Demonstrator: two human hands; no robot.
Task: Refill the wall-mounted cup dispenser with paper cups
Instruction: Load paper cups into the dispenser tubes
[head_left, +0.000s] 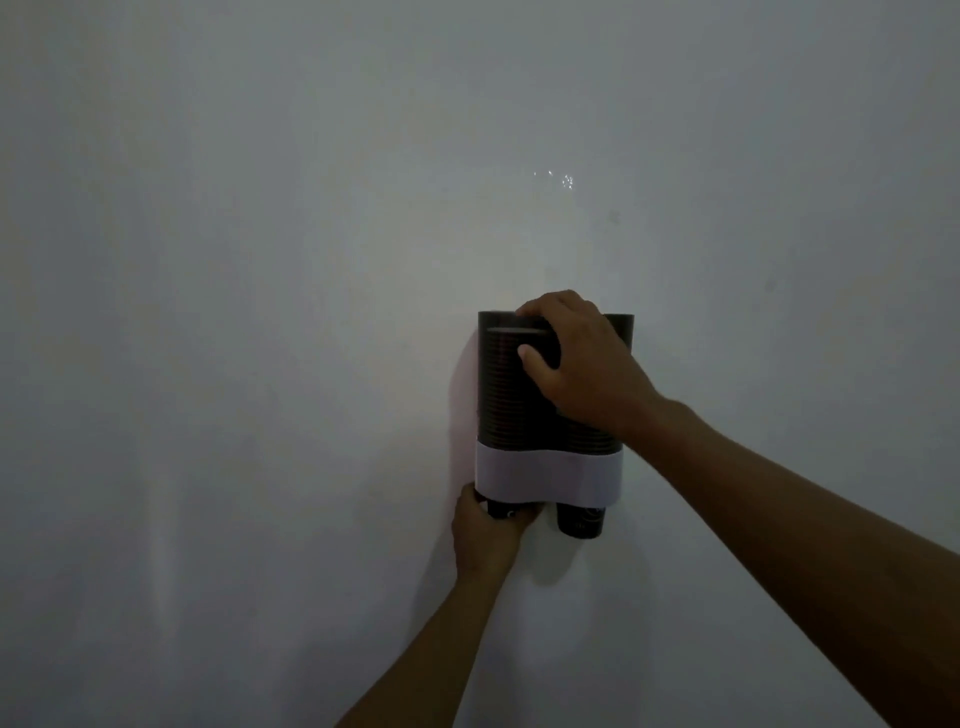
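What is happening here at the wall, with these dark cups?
A person is loading a cup dispenser fixed to the wall. The right hand presses on top of the left cup stack. The left hand holds the bottom cup of that stack under the white band. Another cup sticks out below the right stack.

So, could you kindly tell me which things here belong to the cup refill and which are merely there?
Job:
- white-banded wall-mounted cup dispenser
- dark ribbed paper cup stacks
- dark cup poking out below
- right hand on the stacks
- left hand underneath

Just there:
- plain grey wall
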